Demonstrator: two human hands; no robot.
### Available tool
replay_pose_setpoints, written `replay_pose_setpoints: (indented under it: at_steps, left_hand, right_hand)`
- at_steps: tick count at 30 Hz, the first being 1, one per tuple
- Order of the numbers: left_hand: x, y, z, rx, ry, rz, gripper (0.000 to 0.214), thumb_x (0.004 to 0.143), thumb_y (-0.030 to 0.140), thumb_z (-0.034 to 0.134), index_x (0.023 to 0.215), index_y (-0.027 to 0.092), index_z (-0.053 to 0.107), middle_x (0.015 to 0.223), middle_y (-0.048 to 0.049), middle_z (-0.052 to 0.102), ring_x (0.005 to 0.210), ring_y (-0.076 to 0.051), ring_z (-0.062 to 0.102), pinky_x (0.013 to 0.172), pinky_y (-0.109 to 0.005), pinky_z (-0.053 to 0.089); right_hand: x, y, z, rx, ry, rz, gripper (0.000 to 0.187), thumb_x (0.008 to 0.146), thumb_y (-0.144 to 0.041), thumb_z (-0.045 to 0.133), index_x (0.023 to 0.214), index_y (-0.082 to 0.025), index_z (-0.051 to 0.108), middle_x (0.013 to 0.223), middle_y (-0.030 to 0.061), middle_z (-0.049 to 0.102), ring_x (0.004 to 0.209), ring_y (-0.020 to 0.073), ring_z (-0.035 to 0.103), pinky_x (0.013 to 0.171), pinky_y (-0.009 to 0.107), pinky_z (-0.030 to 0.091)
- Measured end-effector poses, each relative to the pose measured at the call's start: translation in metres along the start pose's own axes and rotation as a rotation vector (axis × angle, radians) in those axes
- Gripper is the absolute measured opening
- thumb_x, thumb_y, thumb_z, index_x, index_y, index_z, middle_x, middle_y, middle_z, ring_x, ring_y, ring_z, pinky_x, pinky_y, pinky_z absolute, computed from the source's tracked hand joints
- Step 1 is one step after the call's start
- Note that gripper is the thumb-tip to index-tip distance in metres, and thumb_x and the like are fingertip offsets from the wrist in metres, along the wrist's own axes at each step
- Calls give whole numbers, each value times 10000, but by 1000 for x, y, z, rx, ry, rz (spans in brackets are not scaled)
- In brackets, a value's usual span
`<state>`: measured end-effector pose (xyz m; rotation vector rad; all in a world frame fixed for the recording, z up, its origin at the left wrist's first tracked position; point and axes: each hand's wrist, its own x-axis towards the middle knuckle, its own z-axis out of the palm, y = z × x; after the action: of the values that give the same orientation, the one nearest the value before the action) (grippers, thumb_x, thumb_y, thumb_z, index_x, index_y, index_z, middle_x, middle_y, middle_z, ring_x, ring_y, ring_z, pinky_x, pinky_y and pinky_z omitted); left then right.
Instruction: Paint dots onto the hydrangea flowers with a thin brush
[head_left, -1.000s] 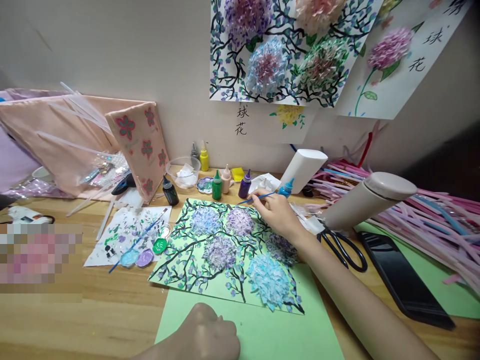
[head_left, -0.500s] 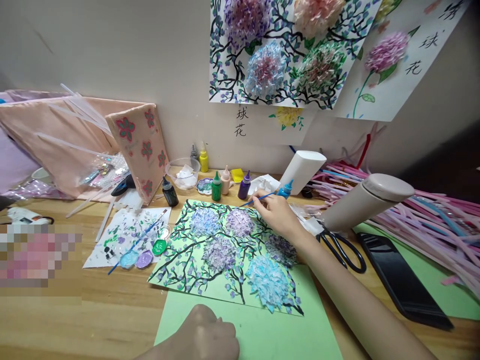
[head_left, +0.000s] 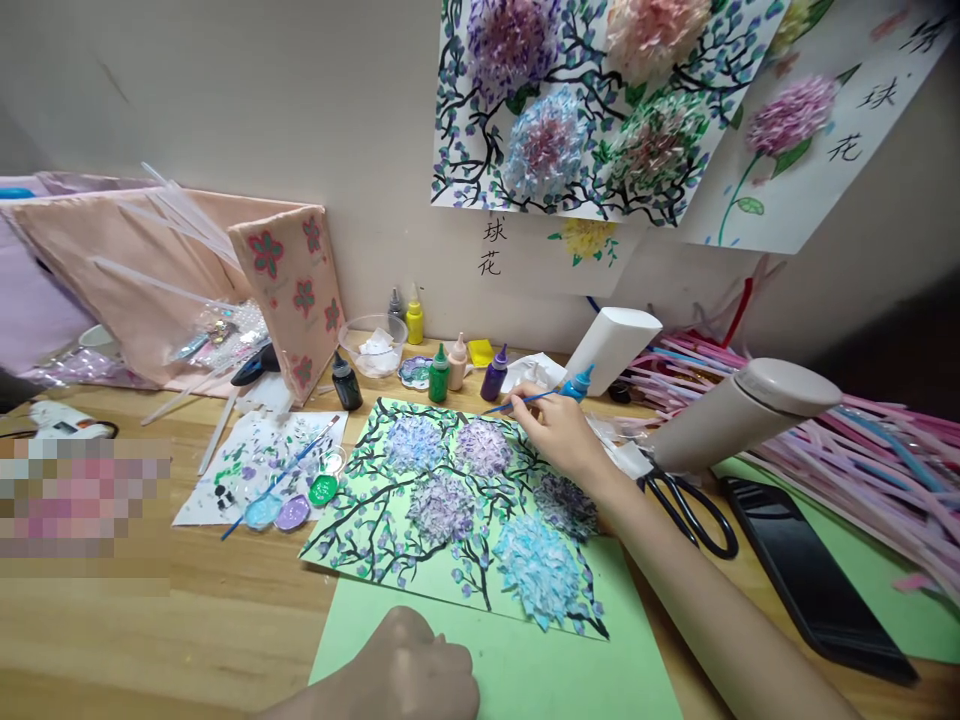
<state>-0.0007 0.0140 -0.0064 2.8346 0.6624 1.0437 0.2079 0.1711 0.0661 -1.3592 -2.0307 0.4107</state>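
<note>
Between the fingers of my right hand (head_left: 559, 435) is a thin blue paintbrush (head_left: 529, 401), its tip over the far edge of a green painted sheet (head_left: 352, 552). Black branches with small purple and green leaves cover that sheet, among several raised paper flowers. The nearest flower is bright blue (head_left: 538, 570); a dark purple flower (head_left: 566, 505) is partly behind my right wrist. My left hand (head_left: 420, 665) rests curled on a plain green sheet (head_left: 555, 675) below the painting. Its fingers are folded in, and whether anything is inside them is hidden.
Left of the painting lie a paint-stained paper (head_left: 199, 505), a second blue brush (head_left: 289, 465) and small paint dishes (head_left: 292, 513). Paint bottles (head_left: 439, 375) stand behind. On the right are black-handled scissors (head_left: 694, 515), a tumbler (head_left: 735, 415) and a black phone (head_left: 814, 575).
The view has shifted slightly, so the background sits a little further right. My right hand and brush stay at the sheet's far edge; my left hand keeps its place.
</note>
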Motion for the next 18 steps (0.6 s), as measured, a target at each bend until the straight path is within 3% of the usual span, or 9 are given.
replay_pose_setpoints:
  at_steps: [2, 6, 12, 18]
  left_hand:
    - [3, 0, -3, 10, 12, 0, 438, 905, 24, 78, 522, 171, 230, 447, 35, 274, 406, -143, 50, 415, -276, 75]
    - [7, 0, -12, 10, -137, 25, 453, 902, 11, 96, 514, 169, 269, 458, 34, 315, 393, -137, 89, 405, -266, 120]
    - [7, -1, -18, 64, -292, 46, 422, 918, 54, 240, 517, 163, 309, 480, 38, 330, 396, -116, 128, 420, -255, 154]
    - [5, 0, -19, 59, -291, 36, 390, 894, 52, 288, 521, 164, 306, 480, 37, 322, 393, -105, 140, 408, -262, 161]
  right_hand:
    - [-1, 1, 0, -7, -4, -2, 215, 873, -262, 405, 785, -186, 586, 749, 25, 660, 663, 171, 607, 624, 278, 419]
    - [-2, 2, 1, 38, 51, 4, 249, 890, -290, 390, 805, -189, 601, 804, 32, 679, 713, 174, 621, 652, 275, 427]
    - [-2, 1, 4, -7, 4, -15, 267, 888, -294, 385, 779, -184, 603, 784, 35, 681, 713, 178, 623, 660, 275, 427]
    - [-3, 1, 5, 1, -4, -22, 257, 900, -291, 380, 792, -191, 591, 798, 34, 677, 748, 191, 625, 684, 293, 433]
